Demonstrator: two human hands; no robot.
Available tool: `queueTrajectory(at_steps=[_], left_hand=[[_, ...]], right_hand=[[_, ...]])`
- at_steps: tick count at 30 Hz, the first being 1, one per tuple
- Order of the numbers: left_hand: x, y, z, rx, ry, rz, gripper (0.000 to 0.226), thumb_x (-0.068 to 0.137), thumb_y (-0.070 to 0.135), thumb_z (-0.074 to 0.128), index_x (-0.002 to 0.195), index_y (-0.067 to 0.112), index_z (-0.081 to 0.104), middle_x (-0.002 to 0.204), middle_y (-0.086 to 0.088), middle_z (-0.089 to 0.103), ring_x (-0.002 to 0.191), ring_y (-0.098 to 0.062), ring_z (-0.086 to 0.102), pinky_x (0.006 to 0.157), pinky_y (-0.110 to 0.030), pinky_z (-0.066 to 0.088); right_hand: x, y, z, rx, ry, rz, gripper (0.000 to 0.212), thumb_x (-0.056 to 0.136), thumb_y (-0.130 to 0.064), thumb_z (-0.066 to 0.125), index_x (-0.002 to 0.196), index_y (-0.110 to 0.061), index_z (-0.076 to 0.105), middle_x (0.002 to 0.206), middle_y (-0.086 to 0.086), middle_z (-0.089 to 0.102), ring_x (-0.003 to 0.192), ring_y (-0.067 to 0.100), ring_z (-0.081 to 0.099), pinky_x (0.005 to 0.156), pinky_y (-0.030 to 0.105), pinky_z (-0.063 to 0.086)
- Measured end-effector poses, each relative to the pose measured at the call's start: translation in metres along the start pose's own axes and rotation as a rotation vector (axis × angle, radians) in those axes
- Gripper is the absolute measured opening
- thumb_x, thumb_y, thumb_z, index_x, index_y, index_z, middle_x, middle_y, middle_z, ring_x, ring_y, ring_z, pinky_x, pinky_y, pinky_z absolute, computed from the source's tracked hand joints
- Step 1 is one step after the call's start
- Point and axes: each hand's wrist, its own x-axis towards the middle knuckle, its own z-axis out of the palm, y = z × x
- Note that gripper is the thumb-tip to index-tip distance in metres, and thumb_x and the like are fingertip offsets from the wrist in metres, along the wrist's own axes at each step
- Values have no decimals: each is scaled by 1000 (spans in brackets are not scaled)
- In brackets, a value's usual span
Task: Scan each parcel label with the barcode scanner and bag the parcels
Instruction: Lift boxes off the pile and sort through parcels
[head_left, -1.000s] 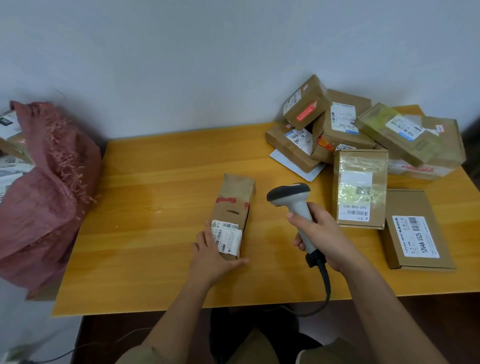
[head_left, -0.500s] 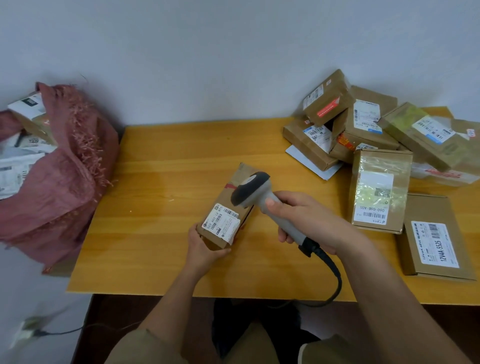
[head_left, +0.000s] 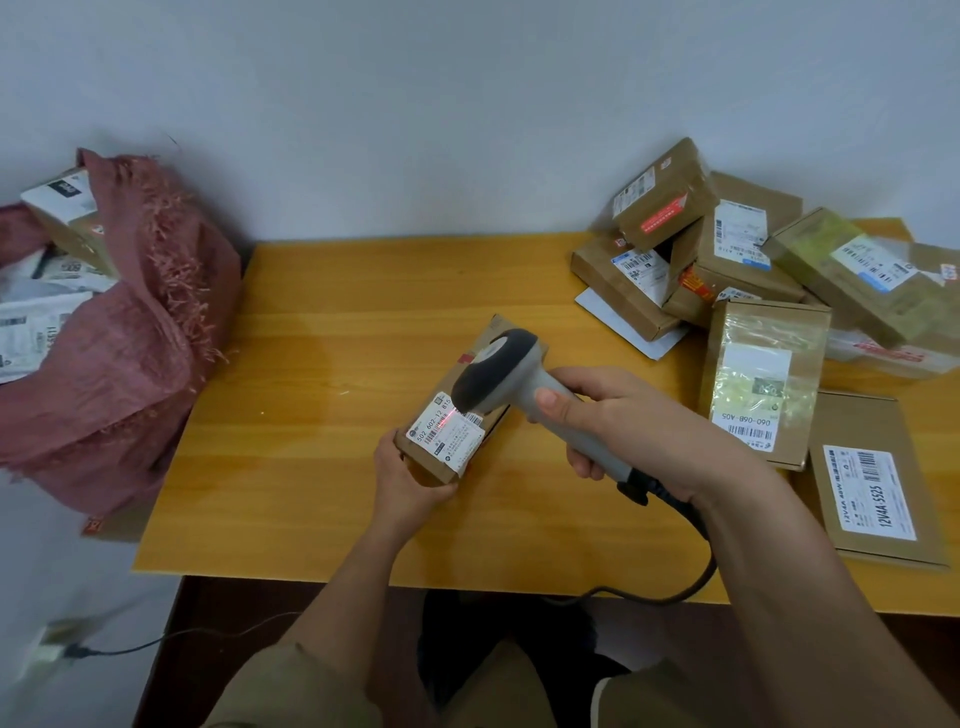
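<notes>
At frame centre, the left hand (head_left: 410, 480) grips a brown cardboard parcel (head_left: 457, 415) tilted over the yellow wooden worktop (head_left: 322, 415). The right hand (head_left: 634, 426) clasps a grey handheld barcode scanner (head_left: 511, 384), its red line on the parcel's white label (head_left: 447, 434).

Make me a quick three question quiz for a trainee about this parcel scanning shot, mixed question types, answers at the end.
1. True or false: the red scan line falls on the label of the held parcel.
2. Which hand grips the barcode scanner? A) left B) right
3. Fill in: the red bag sits at the table's ____ end.

Key: 1 true. 2 B, the right hand; the left hand holds the parcel. 3 left.
</notes>
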Motion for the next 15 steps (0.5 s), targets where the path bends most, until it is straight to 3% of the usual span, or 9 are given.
queueTrajectory(at_steps=[15], left_hand=[[9,11,-9,58,4,55,117,56,13,93,148,17,21,144,-1,32,129,-12,34,105,-29,35]], right_hand=[[1,-10,1,-6,45,4,26,101,-39,49,100,-18,64,60,3,61,54,14,56,60,32,47]])
